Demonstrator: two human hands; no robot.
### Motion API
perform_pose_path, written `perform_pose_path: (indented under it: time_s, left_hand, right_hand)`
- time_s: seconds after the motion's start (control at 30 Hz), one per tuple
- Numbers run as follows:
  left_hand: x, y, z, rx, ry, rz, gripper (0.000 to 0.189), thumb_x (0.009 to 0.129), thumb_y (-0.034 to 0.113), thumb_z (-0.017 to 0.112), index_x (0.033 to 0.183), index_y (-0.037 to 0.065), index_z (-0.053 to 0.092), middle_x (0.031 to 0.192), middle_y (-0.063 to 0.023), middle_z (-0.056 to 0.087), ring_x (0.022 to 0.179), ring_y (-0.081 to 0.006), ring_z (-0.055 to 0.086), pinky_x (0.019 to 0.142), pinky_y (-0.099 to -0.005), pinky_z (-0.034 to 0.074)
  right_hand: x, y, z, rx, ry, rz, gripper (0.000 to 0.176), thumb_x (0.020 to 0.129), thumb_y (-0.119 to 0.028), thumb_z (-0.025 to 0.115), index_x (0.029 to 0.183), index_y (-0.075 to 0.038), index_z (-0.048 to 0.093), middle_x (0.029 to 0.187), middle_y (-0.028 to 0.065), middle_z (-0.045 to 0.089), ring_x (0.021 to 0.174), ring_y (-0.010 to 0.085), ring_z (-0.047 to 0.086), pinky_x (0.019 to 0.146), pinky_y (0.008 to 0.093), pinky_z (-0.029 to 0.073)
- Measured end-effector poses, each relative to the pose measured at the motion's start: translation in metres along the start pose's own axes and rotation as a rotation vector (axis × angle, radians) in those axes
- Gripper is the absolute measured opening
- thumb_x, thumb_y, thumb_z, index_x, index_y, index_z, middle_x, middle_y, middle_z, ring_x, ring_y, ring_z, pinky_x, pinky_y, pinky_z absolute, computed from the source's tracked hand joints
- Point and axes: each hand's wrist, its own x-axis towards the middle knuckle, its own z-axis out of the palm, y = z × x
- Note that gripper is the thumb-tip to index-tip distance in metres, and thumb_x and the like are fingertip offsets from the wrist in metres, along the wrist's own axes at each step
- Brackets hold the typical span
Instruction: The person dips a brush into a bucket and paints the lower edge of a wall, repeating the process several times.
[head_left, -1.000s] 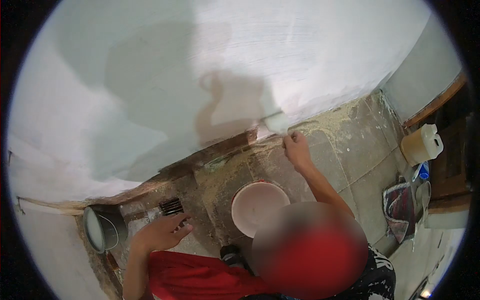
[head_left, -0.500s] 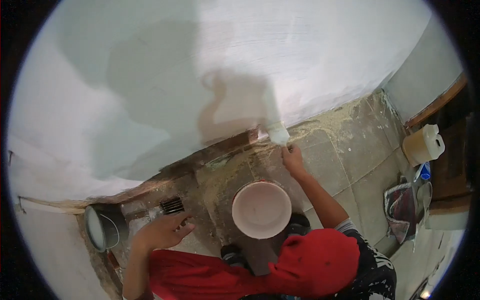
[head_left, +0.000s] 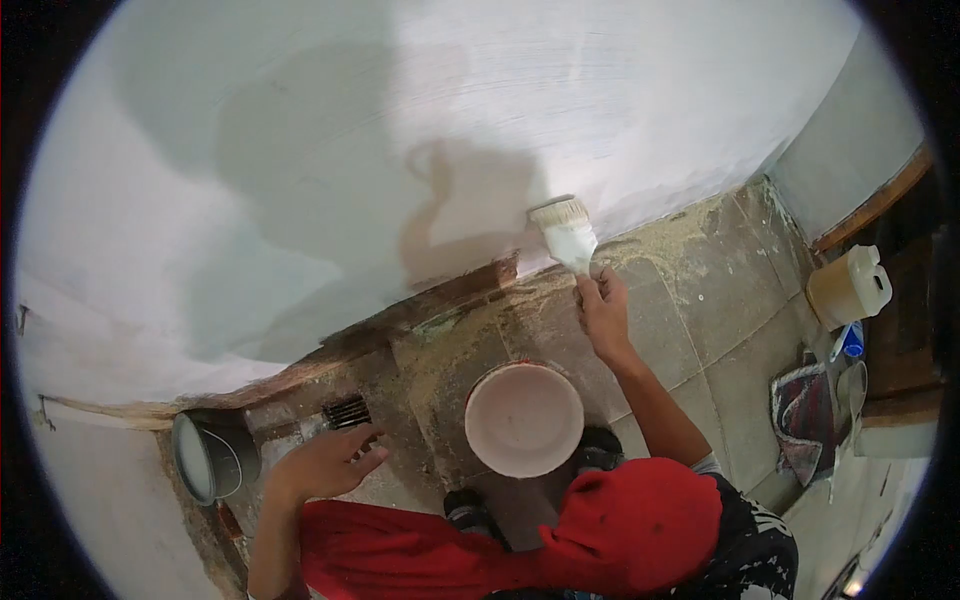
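My right hand [head_left: 604, 312] is closed around the handle of a wide white paintbrush [head_left: 570, 238]. The brush points away from me, its pale bristles at the lower part of the white wall [head_left: 640, 120]. Between my feet and the wall stands a round bucket [head_left: 524, 420] with a pale inside. My left hand [head_left: 328, 462] hangs in front of my red-clothed knee, holding nothing, its fingers loosely bent and the thumb apart. Just beyond that hand a dark floor grate [head_left: 347, 411] shows.
A dark bucket with a wire handle [head_left: 212, 458] lies or leans at the left corner. To the right are a yellowish jug [head_left: 850, 287], a blue-and-white item [head_left: 851, 340] and a crumpled cloth [head_left: 803, 420]. Dirt and splashes mark the tiled floor [head_left: 740, 290] along the wall.
My right hand has moved the paintbrush up the wall and slightly right, from the wall's bottom edge. The left hand has stayed in place.
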Motion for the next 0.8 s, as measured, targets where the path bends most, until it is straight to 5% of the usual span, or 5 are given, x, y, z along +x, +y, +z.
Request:
perform_pose_path:
  time_s: [0.17,0.23,0.47,0.57,0.8]
  left_hand:
    - [0.000,0.011,-0.005,-0.029,-0.023,-0.037,0.054,0.102,0.044,0.050,0.136,0.002,0.052,0.116,-0.0251,0.066,0.104,-0.0388,0.066,0.091,-0.0452,0.051]
    - [-0.001,0.013,-0.006,-0.009,-0.035,-0.038,0.055,0.102,0.044,0.050,0.137,0.002,0.052,0.120,-0.0249,0.065,0.106,-0.0381,0.065,0.092,-0.0448,0.051]
    - [-0.002,0.006,-0.005,-0.019,-0.039,-0.051,0.055,0.102,0.044,0.050,0.138,0.002,0.051,0.121,-0.0247,0.065,0.108,-0.0374,0.065,0.092,-0.0439,0.051]
    - [-0.002,0.007,-0.003,-0.039,-0.030,-0.045,0.055,0.102,0.044,0.050,0.137,0.001,0.052,0.120,-0.0248,0.065,0.107,-0.0376,0.065,0.092,-0.0441,0.051]
    - [-0.002,0.003,-0.002,-0.024,-0.017,-0.029,0.052,0.102,0.042,0.051,0.136,0.003,0.053,0.121,-0.0231,0.065,0.105,-0.0368,0.066,0.092,-0.0437,0.051]
  right_hand:
    - [0.020,0.065,0.010,-0.088,-0.031,0.087,0.022,0.097,-0.022,0.060,0.094,0.000,0.057,0.068,0.0040,0.055,0.052,0.0121,0.048,0.046,0.0319,0.039]
    - [0.022,0.073,0.013,-0.218,-0.056,0.354,0.021,0.094,-0.024,0.058,0.092,-0.003,0.054,0.067,0.0047,0.054,0.045,0.0118,0.047,0.037,0.0304,0.034]
    - [0.020,0.096,0.002,-0.351,-0.037,0.388,0.025,0.092,-0.024,0.058,0.090,0.001,0.055,0.067,0.0073,0.056,0.044,0.0156,0.049,0.039,0.0329,0.038]
    - [0.038,0.106,0.004,-0.489,-0.050,0.224,0.026,0.093,-0.024,0.057,0.092,0.001,0.054,0.067,0.0070,0.057,0.047,0.0147,0.050,0.040,0.0326,0.038]
    - [0.000,0.003,0.001,-0.114,-0.034,0.015,0.020,0.097,-0.022,0.059,0.093,-0.003,0.052,0.070,0.0026,0.053,0.052,0.0089,0.047,0.043,0.0266,0.036]
